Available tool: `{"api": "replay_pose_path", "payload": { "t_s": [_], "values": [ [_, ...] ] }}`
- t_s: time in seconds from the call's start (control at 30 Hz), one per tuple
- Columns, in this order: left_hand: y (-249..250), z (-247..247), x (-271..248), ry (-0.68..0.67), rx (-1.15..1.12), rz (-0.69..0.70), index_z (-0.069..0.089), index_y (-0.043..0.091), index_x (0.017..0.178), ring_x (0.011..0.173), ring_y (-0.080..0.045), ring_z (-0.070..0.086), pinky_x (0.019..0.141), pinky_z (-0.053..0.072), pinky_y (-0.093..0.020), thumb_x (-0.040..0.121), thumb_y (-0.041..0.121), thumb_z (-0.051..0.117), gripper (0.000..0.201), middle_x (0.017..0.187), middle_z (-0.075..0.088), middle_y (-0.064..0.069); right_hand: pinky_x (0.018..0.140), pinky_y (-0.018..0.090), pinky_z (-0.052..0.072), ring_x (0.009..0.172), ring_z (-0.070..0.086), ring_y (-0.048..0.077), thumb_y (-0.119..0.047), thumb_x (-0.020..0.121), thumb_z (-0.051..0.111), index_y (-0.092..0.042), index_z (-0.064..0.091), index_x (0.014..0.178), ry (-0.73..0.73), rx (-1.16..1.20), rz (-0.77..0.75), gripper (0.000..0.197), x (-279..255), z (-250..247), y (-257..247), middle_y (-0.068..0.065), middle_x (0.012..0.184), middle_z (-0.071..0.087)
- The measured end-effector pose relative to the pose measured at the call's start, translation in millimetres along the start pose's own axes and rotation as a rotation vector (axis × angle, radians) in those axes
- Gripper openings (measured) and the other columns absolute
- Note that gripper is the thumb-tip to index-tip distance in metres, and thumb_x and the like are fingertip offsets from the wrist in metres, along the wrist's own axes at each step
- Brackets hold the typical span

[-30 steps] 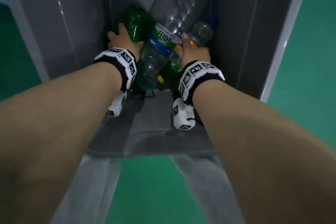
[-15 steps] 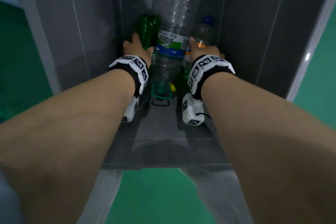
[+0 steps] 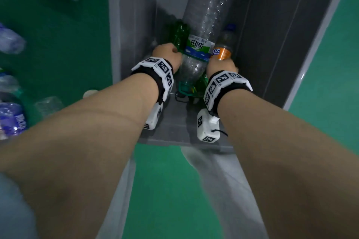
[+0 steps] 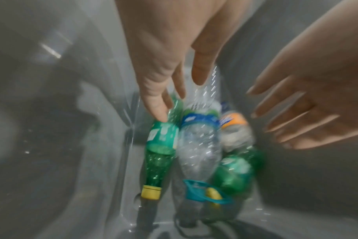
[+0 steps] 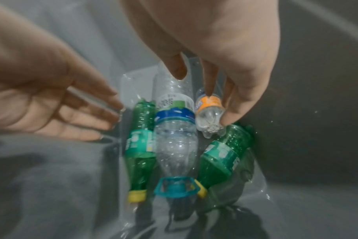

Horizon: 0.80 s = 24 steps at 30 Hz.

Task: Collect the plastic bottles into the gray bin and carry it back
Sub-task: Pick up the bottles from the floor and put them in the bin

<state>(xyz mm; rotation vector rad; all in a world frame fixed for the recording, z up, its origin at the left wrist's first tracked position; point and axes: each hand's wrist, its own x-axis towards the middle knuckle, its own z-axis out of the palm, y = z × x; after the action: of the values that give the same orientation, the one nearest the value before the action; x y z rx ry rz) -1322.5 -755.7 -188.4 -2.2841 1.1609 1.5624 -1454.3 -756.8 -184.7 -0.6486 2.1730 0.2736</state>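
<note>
Both hands had drawn back a little from the bottles since the earlier frames, and loose bottles on the green floor [image 3: 58,25] now showed at the left.

Inside the gray bin [image 3: 272,25], the large clear bottle [image 3: 204,25] lay along the middle, its teal carry-ring toward the near wall. A green bottle [image 5: 140,145] with a yellow cap lay against its left side, a second green bottle [image 5: 223,155] at its right, and a small orange-labelled bottle [image 5: 209,111] beside the far right.

The left hand [image 4: 164,56] hung relaxed, fingers extended, one fingertip just touching the green bottle and gripping nothing. The right hand [image 5: 225,48] reached down with loose fingers, a fingertip resting on the orange-labelled bottle, not clasped around it.

These empty bottles looked light, thin-walled and smooth, likely to dent under a squeeze and roll or slip; the neck or labelled waist seemed the surest hold. The bin appeared stiff and light with this load, best taken by its rim on opposite sides.

Several loose bottles [image 3: 11,118] lay on the floor beyond the bin's left wall, so collecting seemed unfinished.
</note>
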Motion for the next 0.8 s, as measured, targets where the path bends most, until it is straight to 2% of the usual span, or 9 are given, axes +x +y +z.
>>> {"api": "replay_pose_path", "payload": {
  "t_s": [0.1, 0.27, 0.43, 0.57, 0.67, 0.7, 0.73, 0.8],
  "values": [
    [3.0, -15.8, -34.7, 0.042, -0.061, 0.037, 0.064, 0.011, 0.116, 0.110, -0.022, 0.058, 0.080, 0.041, -0.023, 0.094, 0.021, 0.049, 0.028, 0.120, 0.063, -0.005, 0.083, 0.029, 0.039, 0.113, 0.057, 0.030, -0.037, 0.098, 0.040, -0.006, 0.052, 0.129, 0.012, 0.005, -0.009, 0.046, -34.2, -4.2, -3.4, 0.015, 0.129, 0.056],
    [-0.3, -41.8, -83.1, 0.108, -0.100, 0.124, 0.067, 0.010, 0.110, 0.106, -0.023, 0.060, 0.085, 0.042, -0.027, 0.093, 0.021, 0.050, 0.027, 0.115, 0.065, -0.008, 0.086, 0.032, 0.044, 0.108, 0.059, 0.032, -0.032, 0.097, 0.041, -0.008, 0.055, 0.123, -0.033, -0.030, -0.093, 0.039, -94.5, -8.4, -13.4, 0.015, 0.123, 0.060],
    [-26.1, -73.0, -109.5, 0.148, -0.279, 0.076, 0.068, 0.009, 0.106, 0.103, -0.024, 0.061, 0.089, 0.047, -0.033, 0.093, 0.019, 0.049, 0.025, 0.110, 0.068, -0.007, 0.091, 0.032, 0.046, 0.111, 0.059, 0.031, -0.027, 0.097, 0.043, -0.010, 0.056, 0.122, -0.058, -0.047, -0.171, 0.033, -152.4, -4.9, -31.4, 0.014, 0.122, 0.062],
    [-63.5, -101.9, -121.3, 0.164, -0.391, 0.036, 0.067, 0.013, 0.104, 0.101, -0.021, 0.061, 0.088, 0.048, -0.031, 0.093, 0.020, 0.048, 0.023, 0.108, 0.068, -0.003, 0.081, 0.025, 0.040, 0.112, 0.058, 0.027, -0.026, 0.099, 0.041, -0.012, 0.058, 0.121, -0.075, -0.118, -0.254, 0.032, -189.3, 11.3, -45.5, 0.010, 0.122, 0.062],
    [-105.7, -124.3, -123.4, 0.179, -0.448, -0.028, 0.066, 0.013, 0.105, 0.101, -0.019, 0.060, 0.084, 0.045, -0.026, 0.095, 0.021, 0.047, 0.023, 0.108, 0.067, -0.001, 0.078, 0.022, 0.038, 0.103, 0.058, 0.023, -0.027, 0.099, 0.041, -0.012, 0.061, 0.117, -0.090, -0.127, -0.313, 0.030, -213.9, 37.1, -56.1, 0.009, 0.116, 0.064],
    [-125.1, -131.8, -124.0, 0.183, -0.473, -0.063, 0.066, 0.013, 0.105, 0.101, -0.019, 0.060, 0.083, 0.044, -0.026, 0.095, 0.021, 0.047, 0.023, 0.109, 0.067, -0.001, 0.081, 0.023, 0.042, 0.100, 0.059, 0.023, -0.027, 0.098, 0.042, -0.012, 0.062, 0.113, -0.082, -0.112, -0.337, 0.029, -223.2, 51.6, -59.8, 0.009, 0.112, 0.065],
    [-143.9, -138.3, -124.4, 0.188, -0.501, -0.100, 0.066, 0.012, 0.105, 0.102, -0.019, 0.059, 0.083, 0.043, -0.026, 0.094, 0.021, 0.048, 0.023, 0.109, 0.067, -0.001, 0.086, 0.029, 0.049, 0.097, 0.062, 0.025, -0.027, 0.097, 0.043, -0.012, 0.064, 0.108, -0.078, -0.079, -0.354, 0.028, -231.5, 66.7, -63.4, 0.010, 0.107, 0.068],
    [-180.1, -147.5, -125.0, 0.204, -0.553, -0.173, 0.066, 0.011, 0.104, 0.102, -0.022, 0.060, 0.085, 0.045, -0.027, 0.093, 0.021, 0.049, 0.023, 0.109, 0.067, -0.003, 0.083, 0.042, 0.056, 0.086, 0.068, 0.028, -0.027, 0.094, 0.045, -0.015, 0.065, 0.096, -0.087, -0.027, -0.360, 0.023, -247.4, 94.4, -70.8, 0.011, 0.094, 0.072]
  ]
}}
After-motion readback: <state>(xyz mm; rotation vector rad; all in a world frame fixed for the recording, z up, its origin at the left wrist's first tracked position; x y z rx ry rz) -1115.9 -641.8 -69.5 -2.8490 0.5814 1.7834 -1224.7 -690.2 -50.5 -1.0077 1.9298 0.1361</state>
